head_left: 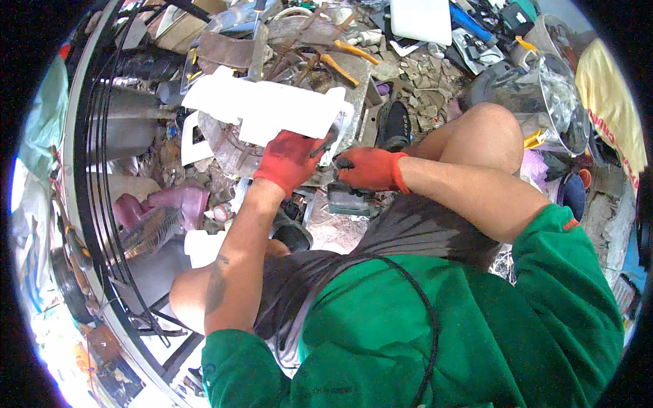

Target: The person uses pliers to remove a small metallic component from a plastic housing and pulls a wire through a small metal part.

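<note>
A long white plastic casing (272, 105) lies across a round, dirty work block (228, 146) in front of me. My left hand (289, 162), in a red glove with dark patches, is closed on the casing's near edge toward its right end. Just right of it, my right hand (371, 170), in a matching glove, has its fingers curled in near that end. Whatever those fingers hold, if anything, is too small or too hidden to make out. Behind the casing lie rusty tools with orange handles (339, 69).
Broken chips (425, 85) cover the ground at the far right of the block, beside a dark shoe (393, 124). A grey bucket (568, 109) with clear plastic in it stands at right, near a yellow sack (609, 102). A black metal frame (88, 177) runs along the left.
</note>
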`<state>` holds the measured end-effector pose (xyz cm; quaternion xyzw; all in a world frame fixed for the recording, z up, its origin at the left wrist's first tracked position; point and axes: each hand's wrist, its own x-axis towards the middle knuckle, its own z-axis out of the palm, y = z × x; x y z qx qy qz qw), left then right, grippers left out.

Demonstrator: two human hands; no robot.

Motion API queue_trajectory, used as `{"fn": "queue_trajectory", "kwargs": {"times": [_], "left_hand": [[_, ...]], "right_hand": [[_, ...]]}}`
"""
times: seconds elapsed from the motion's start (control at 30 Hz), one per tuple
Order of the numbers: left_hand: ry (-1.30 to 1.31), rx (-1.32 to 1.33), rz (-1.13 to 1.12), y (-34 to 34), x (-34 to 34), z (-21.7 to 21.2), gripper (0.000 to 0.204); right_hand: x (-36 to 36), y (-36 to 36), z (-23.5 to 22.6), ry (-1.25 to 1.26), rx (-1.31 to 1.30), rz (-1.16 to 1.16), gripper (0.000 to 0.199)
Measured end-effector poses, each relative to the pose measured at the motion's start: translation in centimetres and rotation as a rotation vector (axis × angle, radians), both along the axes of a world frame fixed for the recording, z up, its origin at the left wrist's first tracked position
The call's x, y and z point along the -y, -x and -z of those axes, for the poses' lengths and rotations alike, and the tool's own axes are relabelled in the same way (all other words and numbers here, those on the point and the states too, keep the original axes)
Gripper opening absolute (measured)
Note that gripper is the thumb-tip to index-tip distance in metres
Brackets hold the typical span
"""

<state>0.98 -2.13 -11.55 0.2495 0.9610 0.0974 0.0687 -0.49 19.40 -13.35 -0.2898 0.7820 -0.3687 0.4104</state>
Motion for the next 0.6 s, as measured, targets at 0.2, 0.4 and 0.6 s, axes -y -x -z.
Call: {"fn": "queue_trajectory", "kwargs": {"times": [0.2, 0.4, 0.6], "left_hand": [[0.053, -0.083, -0.051, -1.0, 1.0, 1.2, 0.038], [0.094, 0.058, -0.027, -0.1, 0.0, -0.9, 0.040], [-0.023, -0.111, 0.058, -0.2, -0.4, -0.8, 0.052]], "right_hand": [[-0.3, 0.0, 0.6, -0.139, 0.009, -0.145, 0.050], [-0.4, 0.0, 1.0, -0.080, -0.046, -0.139, 0.042], [-0.8, 0.7, -2.3, -0.311, -0.145, -0.207, 0.051]]}}
